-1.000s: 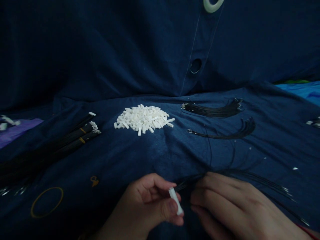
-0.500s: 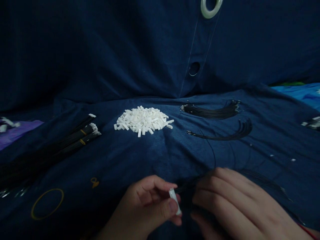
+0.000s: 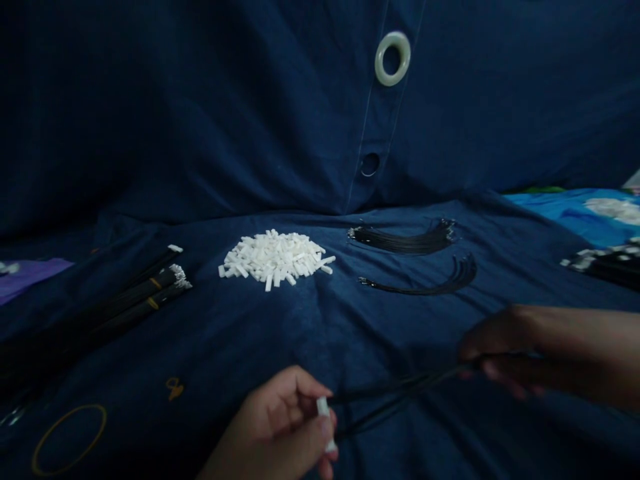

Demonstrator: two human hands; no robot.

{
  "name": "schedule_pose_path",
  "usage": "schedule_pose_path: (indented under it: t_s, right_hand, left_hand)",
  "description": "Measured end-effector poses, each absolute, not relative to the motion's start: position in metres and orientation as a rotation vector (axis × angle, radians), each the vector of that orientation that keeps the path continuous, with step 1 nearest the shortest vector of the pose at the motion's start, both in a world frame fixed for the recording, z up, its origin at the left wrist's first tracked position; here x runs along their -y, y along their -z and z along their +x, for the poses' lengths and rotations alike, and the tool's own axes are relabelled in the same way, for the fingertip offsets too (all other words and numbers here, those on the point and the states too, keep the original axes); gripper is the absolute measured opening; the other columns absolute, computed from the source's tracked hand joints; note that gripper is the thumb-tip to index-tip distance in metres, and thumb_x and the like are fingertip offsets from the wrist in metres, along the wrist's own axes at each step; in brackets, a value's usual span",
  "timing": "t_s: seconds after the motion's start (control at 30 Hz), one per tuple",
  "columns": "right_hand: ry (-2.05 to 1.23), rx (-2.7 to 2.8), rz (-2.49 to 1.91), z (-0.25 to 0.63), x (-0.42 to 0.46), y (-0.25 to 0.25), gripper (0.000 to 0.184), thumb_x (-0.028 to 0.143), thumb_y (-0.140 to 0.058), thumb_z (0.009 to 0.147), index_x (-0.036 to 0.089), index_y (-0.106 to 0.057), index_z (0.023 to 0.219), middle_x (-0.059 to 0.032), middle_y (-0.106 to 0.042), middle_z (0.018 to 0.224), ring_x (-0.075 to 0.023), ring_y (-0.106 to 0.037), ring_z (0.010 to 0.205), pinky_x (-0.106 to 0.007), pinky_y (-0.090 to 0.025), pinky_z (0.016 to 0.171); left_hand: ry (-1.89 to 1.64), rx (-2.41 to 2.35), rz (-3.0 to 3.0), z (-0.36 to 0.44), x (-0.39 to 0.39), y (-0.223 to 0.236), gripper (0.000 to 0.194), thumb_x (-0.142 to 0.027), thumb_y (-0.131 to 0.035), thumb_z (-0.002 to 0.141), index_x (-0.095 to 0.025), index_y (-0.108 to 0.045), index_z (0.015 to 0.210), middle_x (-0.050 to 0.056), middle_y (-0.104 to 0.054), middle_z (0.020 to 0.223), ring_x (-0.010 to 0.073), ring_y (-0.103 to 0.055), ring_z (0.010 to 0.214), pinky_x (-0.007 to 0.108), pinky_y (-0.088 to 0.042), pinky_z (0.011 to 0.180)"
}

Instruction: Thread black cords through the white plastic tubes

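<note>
Between the thumb and fingers of my left hand (image 3: 293,423) is a small white plastic connector housing (image 3: 325,425), low in the middle of the view. Black wires (image 3: 395,393) run from it to the right. My right hand (image 3: 520,350), blurred, is closed around these wires some way along, with the strands stretched between both hands. A pile of white connector housings (image 3: 275,257) lies on the dark blue cloth ahead. To its right are a thick bunch of black wires (image 3: 405,239) and a thinner one (image 3: 425,287), both with metal terminals at the left end.
At left lie banded bundles of black wires (image 3: 145,300) with white ends, a yellow rubber band (image 3: 70,440) and a small twisted band (image 3: 174,388). More white-ended wires (image 3: 610,260) lie at far right. A hanging blue cloth (image 3: 240,100) with a pale ring (image 3: 393,59) rises behind.
My right hand has moved right and up from beside the connector housing, drawing the wires out straighter. My left hand keeps hold of the housing. The camera view has shifted.
</note>
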State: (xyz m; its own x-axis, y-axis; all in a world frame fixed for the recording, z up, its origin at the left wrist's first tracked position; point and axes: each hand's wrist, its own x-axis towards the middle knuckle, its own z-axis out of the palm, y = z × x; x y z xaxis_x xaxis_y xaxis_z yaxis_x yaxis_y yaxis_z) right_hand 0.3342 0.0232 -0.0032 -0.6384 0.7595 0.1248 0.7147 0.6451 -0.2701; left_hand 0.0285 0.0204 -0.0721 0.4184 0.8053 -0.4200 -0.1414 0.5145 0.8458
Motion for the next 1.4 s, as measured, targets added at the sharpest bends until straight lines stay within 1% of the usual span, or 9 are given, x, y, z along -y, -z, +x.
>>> schedule_pose_path:
  t_s: [0.07,0.1,0.2,0.27,0.4,0.83,1.0,1.23,1.4]
  right_hand:
    - [-0.534,2.723,-1.323,0.348,-0.040,0.009,0.023,0.032,-0.047,0.095,0.029,-0.070,0.096,0.0089,-0.069,0.075,-0.0058,-0.066,0.060,-0.009,-0.049,0.054]
    - [-0.506,2.693,-1.413,0.351,-0.049,0.016,0.022,0.029,-0.048,0.095,0.027,-0.069,0.102,0.0052,-0.071,0.085,-0.0098,-0.068,0.072,-0.015,-0.053,0.063]
    - [-0.194,2.454,-1.614,0.345,-0.075,0.043,0.024,0.026,-0.045,0.095,0.016,-0.065,0.106,-0.0066,-0.068,0.098,-0.0178,-0.066,0.084,-0.033,-0.054,0.076]
    - [-0.058,2.372,-1.652,0.338,-0.086,0.062,0.021,0.021,-0.047,0.094,0.012,-0.062,0.105,-0.0087,-0.064,0.100,-0.0187,-0.062,0.088,-0.039,-0.051,0.081]
    - [0.023,2.354,-1.630,0.331,-0.093,0.078,0.012,0.020,-0.052,0.093,0.013,-0.062,0.096,-0.0042,-0.060,0.092,-0.0158,-0.058,0.084,-0.036,-0.049,0.079]
    - [0.108,2.258,-1.517,0.335,-0.090,0.077,0.015,0.023,-0.052,0.093,0.014,-0.062,0.085,-0.0027,-0.062,0.082,-0.0134,-0.059,0.073,-0.031,-0.050,0.070]
    - [0.275,2.083,-1.347,0.326,-0.077,0.061,0.010,0.019,-0.047,0.092,0.015,-0.056,0.092,-0.0076,-0.061,0.087,-0.0169,-0.059,0.079,-0.032,-0.050,0.072]
    - [0.212,2.304,-1.136,0.275,-0.007,0.023,0.016,0.022,-0.045,0.094,0.024,-0.057,0.105,-0.0045,-0.061,0.100,-0.0177,-0.061,0.090,-0.027,-0.050,0.067]
    - [0.267,2.473,-1.043,0.260,0.010,0.031,0.020,0.023,-0.039,0.098,0.026,-0.058,0.104,0.0004,-0.063,0.084,-0.0156,-0.061,0.078,-0.028,-0.049,0.070]
  left_hand:
    - [-0.647,-0.996,0.854,0.034,-0.023,0.071,0.022,-0.021,-0.080,0.063,-0.015,-0.061,0.071,-0.004,-0.060,0.056,0.0091,-0.056,0.051,0.018,-0.044,0.047]
    - [-0.650,-0.999,0.868,0.036,-0.024,0.072,0.022,-0.020,-0.080,0.062,-0.015,-0.060,0.071,-0.004,-0.061,0.056,0.0092,-0.056,0.051,0.018,-0.044,0.047]
    - [-0.650,-0.989,0.909,0.035,-0.025,0.077,0.023,-0.023,-0.079,0.063,-0.015,-0.060,0.073,-0.003,-0.063,0.058,0.0096,-0.057,0.050,0.019,-0.044,0.047]
    - [-0.640,-0.991,0.931,0.033,-0.024,0.080,0.023,-0.026,-0.078,0.064,-0.015,-0.060,0.075,-0.002,-0.064,0.058,0.0097,-0.057,0.050,0.020,-0.044,0.048]
    - [-0.650,-0.992,0.922,0.032,-0.023,0.081,0.027,-0.029,-0.080,0.063,-0.016,-0.060,0.075,-0.002,-0.063,0.057,0.0094,-0.056,0.050,0.019,-0.043,0.047]
    - [-0.661,-0.990,0.891,0.032,-0.024,0.081,0.027,-0.031,-0.081,0.062,-0.016,-0.062,0.075,-0.002,-0.063,0.059,0.0099,-0.057,0.051,0.019,-0.044,0.047]
    - [-0.702,-0.969,0.812,0.032,-0.024,0.076,0.030,-0.034,-0.085,0.060,-0.015,-0.067,0.077,0.000,-0.067,0.065,0.0103,-0.060,0.054,0.020,-0.047,0.051]
    - [-0.731,-0.990,0.704,0.031,-0.020,0.067,0.027,-0.031,-0.085,0.061,-0.015,-0.072,0.079,0.001,-0.068,0.070,0.0114,-0.062,0.061,0.020,-0.050,0.058]
    - [-0.765,-0.977,0.631,0.031,-0.020,0.066,0.024,-0.028,-0.084,0.062,-0.016,-0.071,0.078,0.000,-0.069,0.070,0.0121,-0.064,0.062,0.020,-0.051,0.059]
